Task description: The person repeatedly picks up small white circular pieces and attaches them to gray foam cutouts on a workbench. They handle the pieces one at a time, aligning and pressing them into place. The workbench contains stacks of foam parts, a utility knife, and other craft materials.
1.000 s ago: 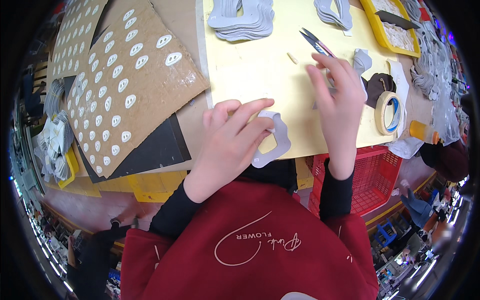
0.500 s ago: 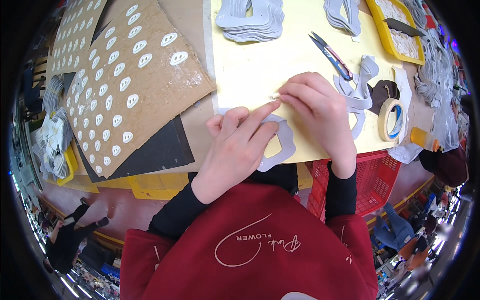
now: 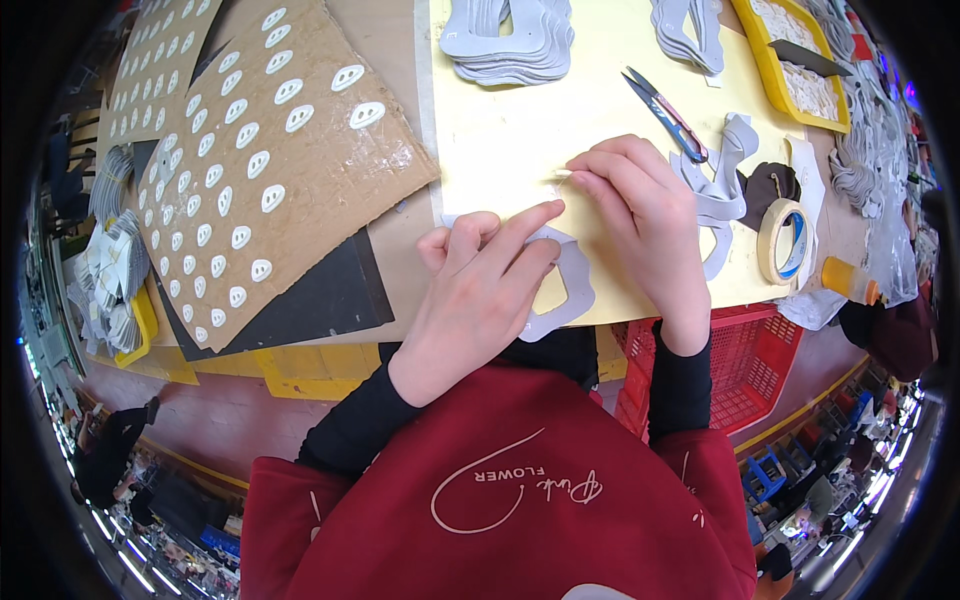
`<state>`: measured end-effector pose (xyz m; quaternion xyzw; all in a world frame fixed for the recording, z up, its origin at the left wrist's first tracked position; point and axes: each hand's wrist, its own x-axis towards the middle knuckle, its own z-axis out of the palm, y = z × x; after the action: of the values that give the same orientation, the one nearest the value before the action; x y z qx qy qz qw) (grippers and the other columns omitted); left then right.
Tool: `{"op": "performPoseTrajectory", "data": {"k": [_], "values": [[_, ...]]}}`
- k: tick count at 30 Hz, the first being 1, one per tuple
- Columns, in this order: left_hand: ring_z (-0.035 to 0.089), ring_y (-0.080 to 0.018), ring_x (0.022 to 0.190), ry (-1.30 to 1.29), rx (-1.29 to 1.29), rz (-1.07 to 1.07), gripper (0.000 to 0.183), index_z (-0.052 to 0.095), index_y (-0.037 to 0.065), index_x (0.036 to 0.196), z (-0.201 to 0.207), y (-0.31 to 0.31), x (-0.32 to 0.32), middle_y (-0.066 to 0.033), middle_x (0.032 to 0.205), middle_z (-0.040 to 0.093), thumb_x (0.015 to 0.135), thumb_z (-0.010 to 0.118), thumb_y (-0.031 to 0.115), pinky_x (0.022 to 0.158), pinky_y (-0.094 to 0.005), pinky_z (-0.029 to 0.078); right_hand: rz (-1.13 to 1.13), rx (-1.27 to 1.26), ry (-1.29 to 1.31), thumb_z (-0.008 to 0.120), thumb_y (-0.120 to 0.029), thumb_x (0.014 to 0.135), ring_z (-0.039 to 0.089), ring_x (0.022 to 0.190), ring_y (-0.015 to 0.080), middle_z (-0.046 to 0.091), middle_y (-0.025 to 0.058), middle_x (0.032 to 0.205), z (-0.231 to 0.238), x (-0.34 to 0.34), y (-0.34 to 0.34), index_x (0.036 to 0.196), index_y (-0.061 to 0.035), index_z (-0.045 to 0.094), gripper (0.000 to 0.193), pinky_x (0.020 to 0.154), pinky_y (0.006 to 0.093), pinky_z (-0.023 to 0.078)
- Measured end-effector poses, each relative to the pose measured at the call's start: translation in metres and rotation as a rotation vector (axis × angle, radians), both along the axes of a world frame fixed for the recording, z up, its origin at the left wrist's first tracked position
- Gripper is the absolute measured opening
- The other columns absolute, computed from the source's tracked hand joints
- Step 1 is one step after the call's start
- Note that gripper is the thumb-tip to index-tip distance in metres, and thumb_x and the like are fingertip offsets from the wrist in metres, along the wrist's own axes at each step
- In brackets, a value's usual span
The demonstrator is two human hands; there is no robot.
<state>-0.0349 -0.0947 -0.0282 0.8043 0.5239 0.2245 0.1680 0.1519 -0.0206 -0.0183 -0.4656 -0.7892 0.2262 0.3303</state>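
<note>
My right hand [image 3: 645, 215] is closed in a pinch over the yellow sheet, holding a small white piece [image 3: 563, 173] whose tip pokes out beyond thumb and index finger. To its left, my left hand [image 3: 480, 285] lies over a grey ring-shaped cut piece [image 3: 572, 285] at the table's near edge. Its index finger points toward the right hand, and the fingers are spread. Part of the grey piece is hidden under that hand, so how firmly it is touched does not show.
A cardboard sheet [image 3: 330, 165] with rows of white two-holed pieces lies left. Stacked grey pieces [image 3: 508, 45], thread snips [image 3: 665, 115], grey strips [image 3: 728, 190], a tape roll [image 3: 785, 240] and a yellow tray [image 3: 790, 60] lie beyond. A red basket [image 3: 755, 365] stands below the edge.
My right hand has moved slightly away from the left index fingertip, carrying the white piece a little right and farther up. My left hand has barely moved.
</note>
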Motion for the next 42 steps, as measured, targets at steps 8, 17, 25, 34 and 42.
{"op": "performPoseTrajectory", "data": {"k": [8, 17, 25, 34, 42], "values": [[0.046, -0.0191, 0.101, -0.024, -0.021, -0.002, 0.016, 0.07, 0.018, 0.1, 0.001, 0.0, 0.0, 0.0127, 0.138, 0.062, 0.085, 0.073, 0.016, 0.09, -0.0344, 0.029, -0.023, 0.099, -0.151, 0.074, -0.008, 0.086, 0.062, 0.085, 0.0235, 0.065, 0.004, 0.087, 0.0, 0.004, -0.001, 0.092, -0.0067, 0.071, 0.007, 0.079, 0.0357, 0.044], [0.047, -0.0207, 0.102, -0.171, -0.112, 0.002, 0.013, 0.071, 0.016, 0.098, 0.004, 0.004, -0.003, 0.009, 0.136, 0.064, 0.085, 0.072, 0.014, 0.095, -0.035, 0.029, -0.05, 0.007, -0.199, 0.074, -0.008, 0.085, 0.06, 0.084, 0.0241, 0.064, 0.0035, 0.087, 0.009, 0.015, -0.013, 0.088, -0.0077, 0.069, 0.005, 0.079, 0.0366, 0.042], [0.047, -0.0206, 0.1, -0.179, -0.101, 0.002, 0.013, 0.07, 0.014, 0.097, 0.004, 0.006, -0.003, 0.0077, 0.136, 0.065, 0.085, 0.072, 0.012, 0.094, -0.0347, 0.029, -0.194, -0.019, -0.04, 0.069, -0.001, 0.088, 0.064, 0.089, 0.0211, 0.068, 0.0063, 0.092, 0.028, 0.042, -0.024, 0.094, -0.0028, 0.07, 0.006, 0.084, 0.0314, 0.046], [0.048, -0.0216, 0.101, -0.204, -0.085, -0.024, 0.014, 0.07, 0.012, 0.097, 0.003, 0.006, -0.005, 0.0042, 0.135, 0.065, 0.084, 0.072, 0.01, 0.096, -0.0347, 0.029, -0.446, 0.103, 0.159, 0.071, -0.001, 0.09, 0.063, 0.087, 0.0177, 0.07, 0.0058, 0.095, 0.018, 0.027, -0.006, 0.098, -0.0011, 0.074, 0.009, 0.081, 0.0289, 0.048], [0.054, -0.0199, 0.099, -0.421, -0.049, -0.009, 0.016, 0.071, 0.015, 0.098, -0.001, 0.007, -0.016, 0.0037, 0.113, 0.068, 0.083, 0.075, 0.009, 0.089, -0.035, 0.035, -0.37, 0.137, -0.312, 0.078, -0.008, 0.08, 0.063, 0.09, 0.0264, 0.066, 0.0067, 0.087, -0.007, 0.016, 0.0, 0.104, -0.0055, 0.076, 0.024, 0.083, 0.0398, 0.047]]}}
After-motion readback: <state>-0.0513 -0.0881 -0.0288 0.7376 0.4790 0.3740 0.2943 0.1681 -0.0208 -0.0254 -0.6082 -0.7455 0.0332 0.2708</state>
